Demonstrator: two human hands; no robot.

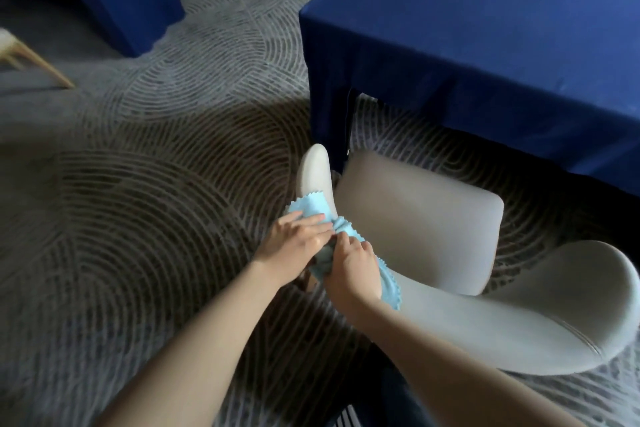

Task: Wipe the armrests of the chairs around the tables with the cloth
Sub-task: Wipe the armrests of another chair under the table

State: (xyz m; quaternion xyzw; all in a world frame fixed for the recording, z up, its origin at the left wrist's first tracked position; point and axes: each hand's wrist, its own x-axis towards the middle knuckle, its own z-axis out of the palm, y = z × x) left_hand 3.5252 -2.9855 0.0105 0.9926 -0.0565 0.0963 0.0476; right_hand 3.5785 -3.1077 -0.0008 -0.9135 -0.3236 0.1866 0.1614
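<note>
A light blue cloth (pixel 307 207) lies draped over the armrest (pixel 313 166) of a grey chair (pixel 415 211). The left hand (pixel 294 243) presses it with flat fingers. The right hand (pixel 353 270) pinches its bunched middle. This looks like the wiping step; next, slide the cloth to the armrest's tip, near the blue-draped counter (pixel 485 45).

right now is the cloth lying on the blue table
No, the cloth lies over the chair's armrest with the left hand and right hand on it.
</note>
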